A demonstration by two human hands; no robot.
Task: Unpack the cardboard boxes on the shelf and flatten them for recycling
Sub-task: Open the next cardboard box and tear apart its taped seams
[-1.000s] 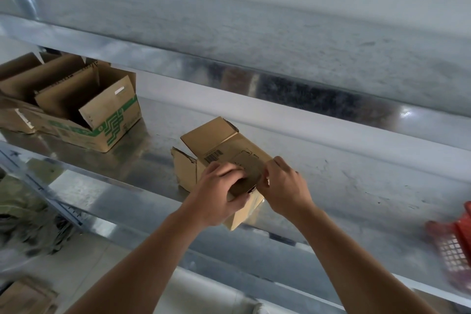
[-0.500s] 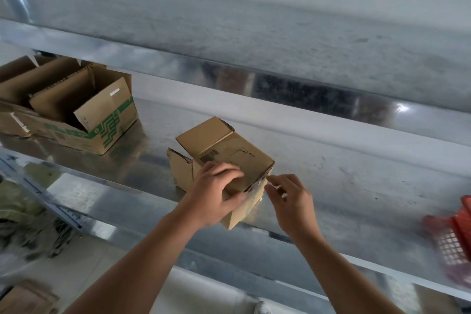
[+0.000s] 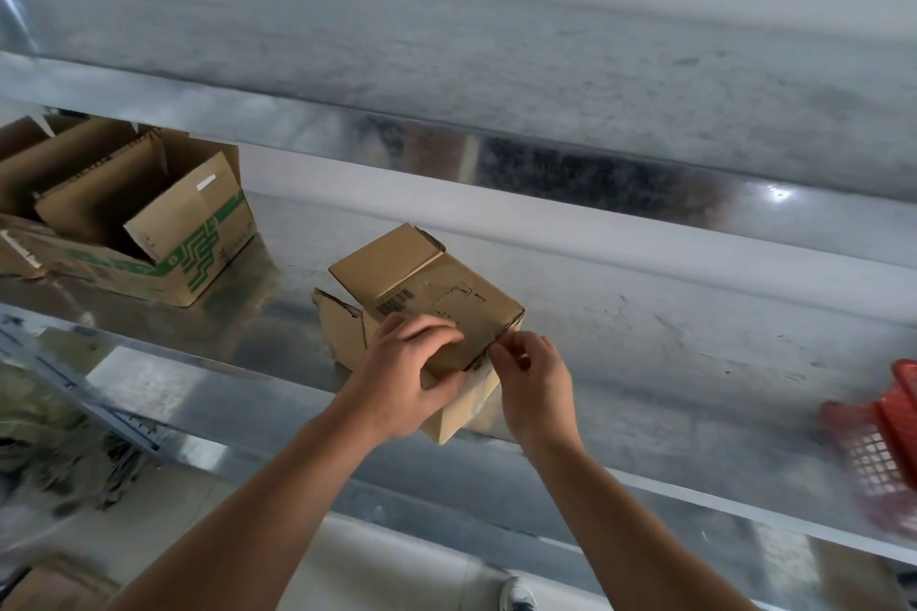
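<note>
The metal shelf (image 3: 645, 337) bears a small box (image 3: 446, 298), a green-printed open box (image 3: 198, 253) and a red basket (image 3: 883, 437).

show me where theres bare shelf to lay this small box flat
Widest bare shelf lies between the small box and the red basket. A narrower gap separates it from the green-print box, which crowds the left.

Shiny metal shelf (image 3: 645, 313) against a white wall (image 3: 595, 238), pale floor (image 3: 397, 566) below

A barcode (image 3: 395, 302) sits on the small box (image 3: 446, 283), just beyond the left hand (image 3: 404, 375); its digits and neighbouring print are too small to read.
</note>
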